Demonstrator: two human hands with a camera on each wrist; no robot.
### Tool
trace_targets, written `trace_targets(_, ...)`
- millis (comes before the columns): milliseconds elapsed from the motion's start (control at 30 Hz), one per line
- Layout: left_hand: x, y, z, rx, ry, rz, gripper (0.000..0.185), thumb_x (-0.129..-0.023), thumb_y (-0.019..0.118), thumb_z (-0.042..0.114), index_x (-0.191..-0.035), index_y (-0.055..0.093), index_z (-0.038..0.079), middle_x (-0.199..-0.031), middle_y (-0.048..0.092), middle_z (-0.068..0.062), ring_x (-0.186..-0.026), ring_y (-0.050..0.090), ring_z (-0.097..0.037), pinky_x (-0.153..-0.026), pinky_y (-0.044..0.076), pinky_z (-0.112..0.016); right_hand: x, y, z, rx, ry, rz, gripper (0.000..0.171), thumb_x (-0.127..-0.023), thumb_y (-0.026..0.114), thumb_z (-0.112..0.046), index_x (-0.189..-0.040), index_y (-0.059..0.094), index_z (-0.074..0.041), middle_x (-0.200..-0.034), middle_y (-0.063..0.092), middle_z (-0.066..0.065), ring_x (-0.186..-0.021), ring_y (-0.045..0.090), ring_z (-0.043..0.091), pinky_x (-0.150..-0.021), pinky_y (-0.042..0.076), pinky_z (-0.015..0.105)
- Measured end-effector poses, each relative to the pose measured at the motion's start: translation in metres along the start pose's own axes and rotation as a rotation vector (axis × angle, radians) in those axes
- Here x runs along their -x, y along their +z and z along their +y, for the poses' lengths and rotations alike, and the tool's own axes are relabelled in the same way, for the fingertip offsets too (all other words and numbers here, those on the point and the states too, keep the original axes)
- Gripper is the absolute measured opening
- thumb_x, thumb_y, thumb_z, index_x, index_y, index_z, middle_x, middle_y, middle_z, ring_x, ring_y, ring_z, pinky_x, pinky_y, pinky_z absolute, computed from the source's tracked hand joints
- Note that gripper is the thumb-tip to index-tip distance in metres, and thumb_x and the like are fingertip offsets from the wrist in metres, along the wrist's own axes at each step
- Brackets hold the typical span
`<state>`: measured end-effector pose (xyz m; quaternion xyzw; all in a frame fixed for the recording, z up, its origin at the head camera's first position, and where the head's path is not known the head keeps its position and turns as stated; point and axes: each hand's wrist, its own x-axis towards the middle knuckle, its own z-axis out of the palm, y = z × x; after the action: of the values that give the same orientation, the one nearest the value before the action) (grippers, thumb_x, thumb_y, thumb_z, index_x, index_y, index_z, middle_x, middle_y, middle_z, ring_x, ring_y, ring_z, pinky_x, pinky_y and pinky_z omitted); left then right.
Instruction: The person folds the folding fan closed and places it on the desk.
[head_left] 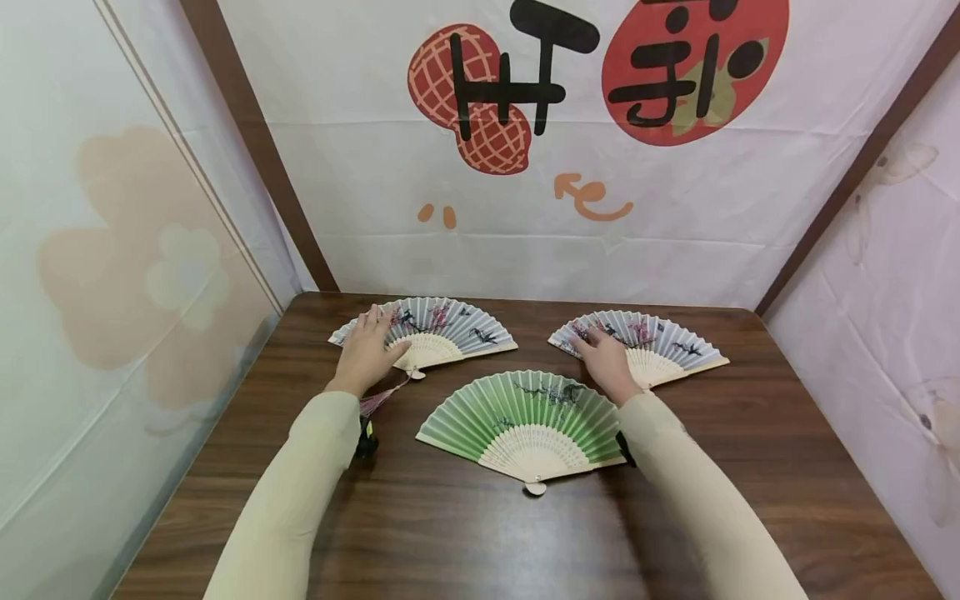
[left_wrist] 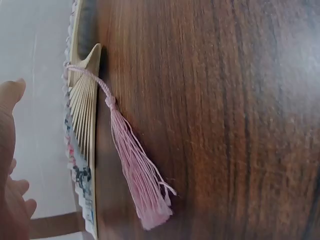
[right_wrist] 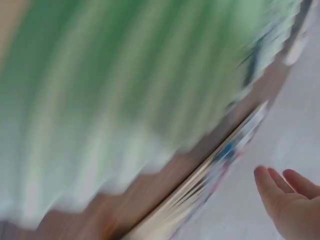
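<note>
My left hand (head_left: 365,354) is over the left part of a spread folding fan (head_left: 456,329), pale blue-grey with pink blossom and dark bird prints. In the left wrist view its fingers look loose and stand apart from the fan ribs (left_wrist: 82,112); a pink tassel (left_wrist: 137,170) trails over the table. Over a similar fan (head_left: 663,340) at the right is my right hand (head_left: 609,362), fingers extended and holding nothing in the right wrist view. Between and nearer lies a green fan (head_left: 517,408), spread open, its right edge partly behind my right sleeve.
The fans lie on a dark brown wood table (head_left: 450,542). A white printed cloth (head_left: 337,167) rises behind its far edge, with more cloth walls at left (head_left: 112,333) and right (head_left: 885,292). A black wrist device (head_left: 366,439) shows below my left forearm.
</note>
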<state>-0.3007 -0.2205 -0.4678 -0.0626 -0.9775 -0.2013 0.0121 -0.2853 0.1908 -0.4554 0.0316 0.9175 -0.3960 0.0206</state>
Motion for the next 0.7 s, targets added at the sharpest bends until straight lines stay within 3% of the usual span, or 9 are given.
trace_targets(133,0.004,0.0,-0.005,0.047,-0.011,0.016,0.081,-0.1,0.055,0.044,-0.159,0.014,0.006,-0.164,0.006,-0.028,-0.15,0.009,-0.049,-0.123,0.015,-0.066,0.006,0.022,-0.029,-0.154,0.039,-0.008,0.059,-0.1,0.056,-0.043,-0.138,0.055,0.001,-0.135,0.06,0.025,-0.127,0.056,0.039,-0.108,0.048,0.049)
trace_targets(233,0.007,-0.003,-0.008,0.099,-0.018,0.021,0.083,-0.099,0.057,0.042,-0.159,0.014,0.005,-0.165,0.006,-0.027,-0.15,0.012,-0.048,-0.123,0.017,-0.065,0.011,0.037,-0.049,-0.34,0.087,-0.097,0.059,-0.099,0.058,-0.043,-0.138,0.054,0.001,-0.13,0.063,0.025,-0.122,0.06,0.036,-0.105,0.052,0.046)
trace_targets(367,0.01,-0.005,-0.01,0.171,-0.022,-0.006,0.085,-0.099,0.059,0.038,-0.159,0.01,0.005,-0.166,0.003,-0.024,-0.151,0.011,-0.047,-0.122,0.017,-0.065,0.014,0.057,-0.066,-0.527,0.114,-0.205,0.058,-0.102,0.056,-0.036,-0.141,0.048,0.006,-0.135,0.058,0.028,-0.126,0.057,0.037,-0.11,0.05,0.044)
trace_targets(567,0.014,-0.006,-0.014,0.261,-0.04,-0.009,0.09,-0.099,0.062,0.037,-0.16,0.004,0.005,-0.166,0.0,-0.021,-0.152,0.009,-0.045,-0.123,0.016,-0.063,0.013,0.078,-0.081,-0.693,0.139,-0.261,0.053,-0.103,0.054,-0.026,-0.142,0.045,0.01,-0.136,0.055,0.032,-0.129,0.055,0.04,-0.113,0.047,0.043)
trace_targets(700,0.019,-0.003,-0.017,0.305,-0.076,0.0,0.09,-0.097,0.064,0.036,-0.16,0.006,0.006,-0.167,0.002,-0.02,-0.151,0.012,-0.045,-0.123,0.018,-0.063,0.014,0.088,-0.084,-0.743,0.172,-0.284,0.051,-0.104,0.054,-0.025,-0.141,0.046,0.009,-0.137,0.055,0.031,-0.13,0.054,0.039,-0.113,0.047,0.043)
